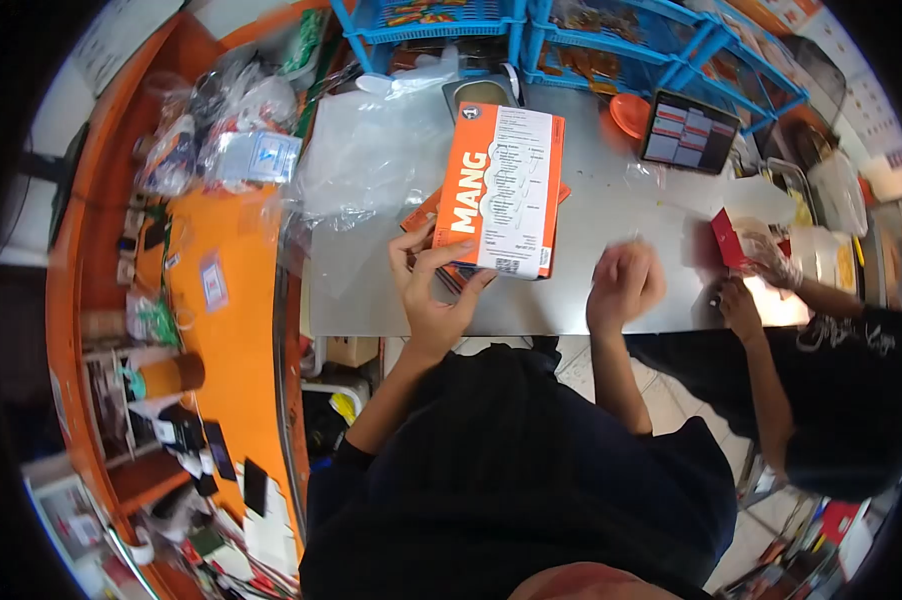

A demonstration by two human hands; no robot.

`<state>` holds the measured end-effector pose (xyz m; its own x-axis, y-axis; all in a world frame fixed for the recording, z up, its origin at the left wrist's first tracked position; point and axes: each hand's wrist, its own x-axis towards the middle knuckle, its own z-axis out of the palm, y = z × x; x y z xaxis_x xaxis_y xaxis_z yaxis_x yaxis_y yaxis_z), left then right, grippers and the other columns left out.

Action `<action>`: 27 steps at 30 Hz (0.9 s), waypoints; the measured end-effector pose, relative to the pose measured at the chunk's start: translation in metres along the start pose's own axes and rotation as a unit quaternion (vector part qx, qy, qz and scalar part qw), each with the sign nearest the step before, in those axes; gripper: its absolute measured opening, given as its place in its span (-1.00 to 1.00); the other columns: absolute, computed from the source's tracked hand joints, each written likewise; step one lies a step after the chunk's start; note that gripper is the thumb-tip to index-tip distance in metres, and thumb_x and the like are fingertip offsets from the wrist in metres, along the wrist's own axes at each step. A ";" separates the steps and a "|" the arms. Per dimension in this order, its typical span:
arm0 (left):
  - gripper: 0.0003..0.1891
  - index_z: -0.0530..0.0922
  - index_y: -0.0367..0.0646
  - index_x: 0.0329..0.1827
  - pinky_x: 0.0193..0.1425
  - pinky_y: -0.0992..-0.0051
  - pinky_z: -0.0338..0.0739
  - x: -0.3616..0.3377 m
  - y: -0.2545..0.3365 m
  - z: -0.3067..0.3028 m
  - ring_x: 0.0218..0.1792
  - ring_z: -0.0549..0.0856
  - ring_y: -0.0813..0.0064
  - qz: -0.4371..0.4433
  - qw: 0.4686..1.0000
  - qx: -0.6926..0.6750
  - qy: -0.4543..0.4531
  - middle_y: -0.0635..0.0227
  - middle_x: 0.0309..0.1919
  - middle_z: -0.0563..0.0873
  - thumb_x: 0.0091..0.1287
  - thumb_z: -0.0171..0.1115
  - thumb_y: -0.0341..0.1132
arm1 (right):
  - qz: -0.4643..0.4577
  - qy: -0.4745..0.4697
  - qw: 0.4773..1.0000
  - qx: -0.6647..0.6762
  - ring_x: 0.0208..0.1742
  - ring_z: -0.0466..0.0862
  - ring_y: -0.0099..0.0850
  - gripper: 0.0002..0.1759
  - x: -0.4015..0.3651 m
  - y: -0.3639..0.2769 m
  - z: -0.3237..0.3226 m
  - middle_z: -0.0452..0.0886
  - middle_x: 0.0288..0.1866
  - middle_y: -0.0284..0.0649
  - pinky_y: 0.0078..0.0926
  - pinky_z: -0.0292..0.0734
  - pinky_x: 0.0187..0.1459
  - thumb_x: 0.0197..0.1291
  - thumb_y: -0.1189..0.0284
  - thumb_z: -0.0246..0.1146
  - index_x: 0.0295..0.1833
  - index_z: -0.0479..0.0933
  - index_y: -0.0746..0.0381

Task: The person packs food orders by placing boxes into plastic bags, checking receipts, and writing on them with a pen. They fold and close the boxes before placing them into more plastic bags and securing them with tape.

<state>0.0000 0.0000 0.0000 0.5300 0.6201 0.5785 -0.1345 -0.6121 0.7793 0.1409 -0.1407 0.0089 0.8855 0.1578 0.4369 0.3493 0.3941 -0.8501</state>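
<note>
My left hand (pixel 439 290) grips the lower left corner of an orange and white cardboard food box (pixel 458 205), thumb and fingers around its edge. The word "MANG" shows on the box, and a printed white receipt (pixel 521 190) covers much of its top. Under it, the edges of another orange box (pixel 421 212) stick out over the steel table (pixel 371 290). Slightly blurred, my right hand (pixel 626 285) hovers right of the box, apart from it, with its fingers curled in. Whether anything is inside those fingers is hidden.
Blue plastic racks (pixel 441 32) with packets stand behind the table. A tablet (pixel 689 132) and an orange round lid (pixel 628 115) are at the back right. Clear plastic bags (pixel 371 150) lie left. At right, a co-worker's hands (pixel 746 300) are by a red box (pixel 728 238).
</note>
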 end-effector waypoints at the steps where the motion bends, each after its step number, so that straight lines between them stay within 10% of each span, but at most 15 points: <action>1: -0.58 0.64 -0.02 -0.07 0.29 0.24 0.27 0.003 0.001 0.010 0.21 0.40 0.21 -0.005 0.999 -0.031 0.008 0.18 0.08 0.34 -0.02 0.58 -0.40 | -0.056 -0.022 0.998 0.028 -0.70 0.34 -0.61 -0.58 -0.017 -0.005 -0.005 0.49 -0.66 -0.25 -0.64 0.21 -0.64 0.34 0.30 0.18 -0.53 0.46 0.35; 3: -0.59 0.65 -0.02 -0.09 0.27 0.24 0.29 0.010 -0.011 -0.025 0.19 0.41 0.21 0.005 0.999 -0.050 -0.011 0.17 0.06 0.35 -0.03 0.59 -0.38 | -0.056 -0.128 0.988 0.061 -0.67 0.45 -0.64 -0.79 -0.066 -0.020 0.040 0.56 -0.65 -0.23 -0.66 0.27 -0.63 0.20 0.54 0.30 -0.50 0.57 0.36; 7: -0.61 0.68 0.05 -0.12 0.19 0.27 0.29 0.009 -0.012 -0.024 0.12 0.41 0.23 0.026 0.998 -0.012 -0.047 0.19 0.00 0.39 -0.05 0.60 -0.33 | 0.194 0.040 0.979 -0.052 -0.68 0.39 -0.74 -0.80 -0.085 -0.001 0.070 0.53 -0.69 -0.34 -0.70 0.22 -0.65 0.14 0.51 0.40 -0.49 0.63 0.38; 12: -0.64 0.68 0.13 -0.09 0.19 0.23 0.19 0.013 -0.021 -0.026 0.08 0.39 0.27 0.049 0.996 -0.010 -0.068 0.21 0.00 0.40 0.02 0.55 -0.26 | 0.024 0.030 0.949 -0.313 -0.69 0.35 -0.74 -0.75 -0.087 0.019 0.062 0.50 -0.74 -0.43 -0.70 0.18 -0.64 0.06 0.46 0.47 -0.57 0.61 0.33; 19: -0.58 0.61 0.05 0.01 0.21 0.23 0.23 0.024 -0.016 -0.037 0.16 0.35 0.17 0.101 0.990 0.044 -0.086 0.16 0.02 0.34 0.06 0.52 -0.26 | -0.009 0.072 0.967 -0.245 -0.68 0.25 -0.75 -0.72 -0.079 0.040 0.050 0.42 -0.76 -0.50 -0.72 0.16 -0.61 -0.04 0.44 0.55 -0.55 0.58 0.30; 24: -0.56 0.56 0.20 0.01 0.25 0.13 -0.02 0.042 -0.002 -0.046 0.15 0.39 0.22 0.167 0.971 0.131 -0.111 0.28 0.12 0.44 0.03 0.45 -0.12 | 0.002 0.012 0.982 -0.191 0.16 0.39 -0.39 -0.50 -0.059 -0.013 0.057 0.38 0.22 -0.24 -0.39 0.35 0.05 -0.19 0.32 0.60 -0.08 0.63 0.20; 27: -0.59 0.54 0.15 -0.02 0.29 0.14 -0.08 0.069 0.002 -0.051 0.21 0.40 0.29 0.165 0.973 0.001 -0.161 0.31 0.13 0.45 0.06 0.42 -0.07 | -0.067 -0.020 0.985 -0.156 0.19 0.39 -0.38 -0.60 -0.038 -0.013 0.060 0.46 0.16 -0.24 -0.35 0.30 0.16 -0.10 0.35 0.54 -0.07 0.66 0.14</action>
<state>-0.0060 0.0666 0.0538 0.6928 0.2037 0.6918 -0.3413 -0.7525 0.5633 0.0843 -0.0972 0.0210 0.8149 0.1611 0.5567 0.5445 0.1162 -0.8307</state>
